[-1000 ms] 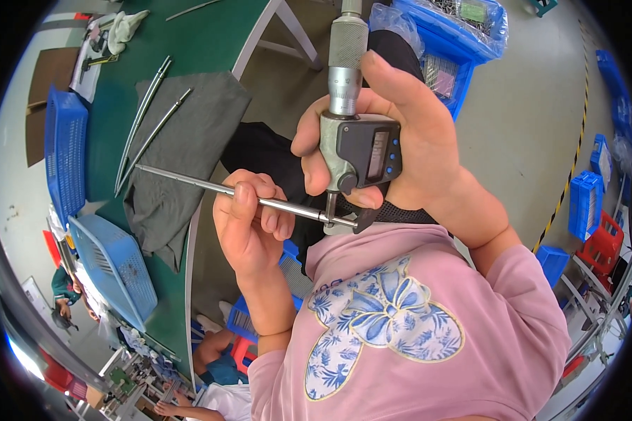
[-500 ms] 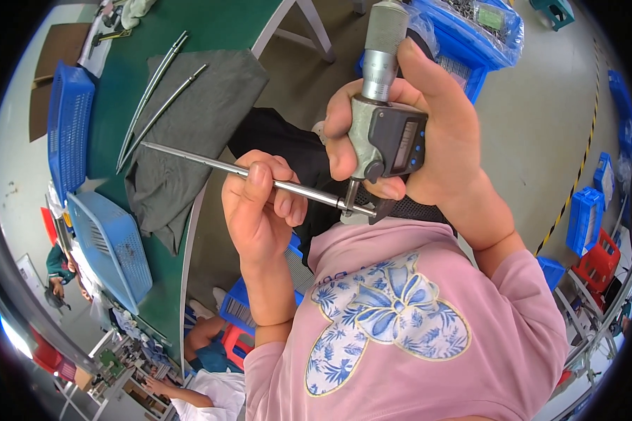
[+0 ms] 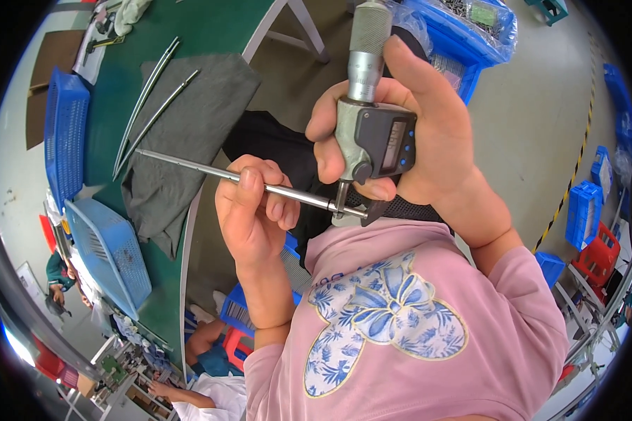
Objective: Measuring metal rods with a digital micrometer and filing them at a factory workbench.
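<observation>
My right hand [image 3: 428, 119] is wrapped round a digital micrometer [image 3: 352, 133], its knurled barrel pointing away and its small display facing up. Between the fingers and thumb of my left hand [image 3: 255, 207] is a thin shiny metal rod [image 3: 203, 168]. The rod's near end lies in the micrometer's jaw, by the spindle; whether both faces touch it I cannot tell. Its far end reaches over a dark grey cloth [image 3: 203, 98] on the green table [image 3: 211, 21]. Several similar slim rods [image 3: 147, 98] lie on that cloth.
Left on the table stand a blue basket [image 3: 67, 133] and a lighter blue basket [image 3: 112, 252]. A blue crate [image 3: 463, 42] with plastic-wrapped parts is beyond my right hand. More blue crates [image 3: 584, 210] and a red stool [image 3: 600, 252] are at right. Another person's arm [image 3: 182, 394] shows lower left.
Both hands, with the micrometer and the rod, have shifted slightly left in the picture. The rod's end stays in the micrometer's jaw, and both grips look the same.
</observation>
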`<state>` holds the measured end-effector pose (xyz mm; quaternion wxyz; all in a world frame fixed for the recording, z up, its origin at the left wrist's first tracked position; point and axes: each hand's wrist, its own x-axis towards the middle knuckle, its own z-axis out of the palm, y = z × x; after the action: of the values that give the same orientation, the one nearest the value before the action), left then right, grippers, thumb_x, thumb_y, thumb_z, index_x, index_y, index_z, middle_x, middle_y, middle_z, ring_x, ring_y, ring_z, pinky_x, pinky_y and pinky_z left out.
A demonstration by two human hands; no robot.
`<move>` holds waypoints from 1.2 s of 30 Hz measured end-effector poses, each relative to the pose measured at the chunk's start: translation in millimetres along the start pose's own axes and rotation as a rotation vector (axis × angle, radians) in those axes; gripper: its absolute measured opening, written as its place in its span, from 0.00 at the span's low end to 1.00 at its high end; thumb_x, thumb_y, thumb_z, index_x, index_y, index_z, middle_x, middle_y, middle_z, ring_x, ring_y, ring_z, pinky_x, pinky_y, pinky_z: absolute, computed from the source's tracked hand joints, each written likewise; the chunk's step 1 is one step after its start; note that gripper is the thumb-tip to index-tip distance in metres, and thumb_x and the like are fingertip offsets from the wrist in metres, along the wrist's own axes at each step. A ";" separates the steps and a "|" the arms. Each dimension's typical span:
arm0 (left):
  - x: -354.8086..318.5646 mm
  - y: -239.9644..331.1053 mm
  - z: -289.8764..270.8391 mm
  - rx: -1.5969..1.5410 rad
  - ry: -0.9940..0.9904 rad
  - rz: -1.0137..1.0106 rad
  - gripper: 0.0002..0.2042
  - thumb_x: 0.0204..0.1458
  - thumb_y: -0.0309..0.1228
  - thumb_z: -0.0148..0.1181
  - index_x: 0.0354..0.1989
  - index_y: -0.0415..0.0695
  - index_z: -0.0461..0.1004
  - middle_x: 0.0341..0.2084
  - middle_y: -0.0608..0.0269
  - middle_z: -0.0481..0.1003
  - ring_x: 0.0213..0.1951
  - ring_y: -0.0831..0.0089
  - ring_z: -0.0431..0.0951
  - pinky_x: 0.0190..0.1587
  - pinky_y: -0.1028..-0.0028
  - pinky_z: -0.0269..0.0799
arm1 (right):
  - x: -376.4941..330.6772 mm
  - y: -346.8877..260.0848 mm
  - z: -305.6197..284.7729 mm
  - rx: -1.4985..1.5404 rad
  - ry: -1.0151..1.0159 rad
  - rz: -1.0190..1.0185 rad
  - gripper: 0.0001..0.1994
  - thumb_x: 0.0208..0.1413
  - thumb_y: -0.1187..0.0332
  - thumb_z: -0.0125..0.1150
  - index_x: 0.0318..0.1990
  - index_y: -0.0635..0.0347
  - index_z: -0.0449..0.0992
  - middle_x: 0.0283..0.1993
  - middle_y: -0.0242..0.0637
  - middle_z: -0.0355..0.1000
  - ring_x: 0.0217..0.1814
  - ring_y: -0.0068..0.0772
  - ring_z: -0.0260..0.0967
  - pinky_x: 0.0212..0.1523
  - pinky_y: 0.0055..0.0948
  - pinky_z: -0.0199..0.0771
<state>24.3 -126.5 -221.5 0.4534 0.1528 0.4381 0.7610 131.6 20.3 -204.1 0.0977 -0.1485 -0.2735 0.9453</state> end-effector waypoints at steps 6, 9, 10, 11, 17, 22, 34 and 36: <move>-0.7 -0.3 -0.6 -0.010 -0.015 0.013 0.11 0.53 0.32 0.43 0.24 0.36 0.65 0.10 0.66 0.58 0.10 0.82 0.57 0.11 0.83 0.55 | 2.1 1.5 -2.4 0.041 -0.047 0.037 0.37 0.49 0.40 0.30 0.32 0.74 0.68 0.23 0.53 0.68 0.09 0.28 0.59 0.08 0.17 0.59; -0.5 0.2 1.3 0.012 0.004 0.013 0.12 0.53 0.32 0.43 0.24 0.36 0.64 0.09 0.66 0.58 0.10 0.82 0.57 0.11 0.84 0.55 | 2.1 1.4 -2.7 0.025 -0.044 0.022 0.36 0.50 0.41 0.29 0.32 0.74 0.68 0.23 0.53 0.68 0.09 0.28 0.59 0.08 0.17 0.59; -1.3 1.0 1.5 0.031 0.008 0.017 0.12 0.53 0.32 0.43 0.24 0.36 0.64 0.09 0.66 0.58 0.10 0.82 0.57 0.11 0.84 0.55 | 2.3 1.8 -2.7 0.022 -0.058 0.016 0.36 0.50 0.41 0.29 0.32 0.74 0.68 0.22 0.53 0.68 0.09 0.28 0.58 0.08 0.17 0.59; -1.2 1.4 2.2 0.033 0.015 0.021 0.12 0.53 0.32 0.43 0.24 0.36 0.64 0.09 0.66 0.58 0.10 0.82 0.57 0.11 0.84 0.55 | 2.0 0.7 -2.2 0.023 -0.064 0.022 0.36 0.50 0.41 0.29 0.32 0.74 0.68 0.22 0.53 0.68 0.09 0.28 0.58 0.08 0.17 0.59; 1.2 4.3 1.4 0.025 0.021 0.086 0.12 0.52 0.32 0.44 0.23 0.34 0.65 0.09 0.66 0.59 0.10 0.82 0.58 0.10 0.84 0.56 | -6.8 -7.6 -5.9 -0.112 0.031 -0.079 0.39 0.49 0.38 0.25 0.32 0.75 0.66 0.22 0.53 0.67 0.13 0.29 0.61 0.08 0.17 0.57; -0.9 2.4 1.6 0.065 0.068 0.166 0.14 0.52 0.33 0.46 0.23 0.33 0.66 0.09 0.64 0.62 0.10 0.82 0.60 0.11 0.84 0.56 | -19.2 7.3 -12.5 -0.702 0.070 -0.320 0.30 0.47 0.45 0.38 0.30 0.72 0.69 0.22 0.45 0.69 0.11 0.22 0.58 0.11 0.15 0.57; -2.5 -1.4 3.3 0.109 0.151 0.094 0.14 0.52 0.34 0.48 0.21 0.34 0.67 0.06 0.66 0.61 0.08 0.82 0.60 0.11 0.84 0.55 | -15.0 2.5 -10.6 -0.228 -0.008 -0.181 0.31 0.51 0.45 0.34 0.32 0.73 0.64 0.23 0.54 0.66 0.13 0.26 0.58 0.09 0.14 0.55; -1.1 -0.9 4.9 0.121 0.177 0.087 0.14 0.51 0.34 0.48 0.20 0.35 0.67 0.06 0.66 0.61 0.08 0.82 0.59 0.11 0.84 0.54 | -14.6 5.7 -18.6 -0.282 -0.050 -0.215 0.24 0.48 0.52 0.42 0.32 0.73 0.66 0.24 0.49 0.67 0.17 0.25 0.62 0.13 0.15 0.59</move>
<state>28.5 -124.7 -219.3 0.3693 0.1311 0.5144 0.7628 151.0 20.8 -218.9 0.1693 -0.1069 -0.4198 0.8852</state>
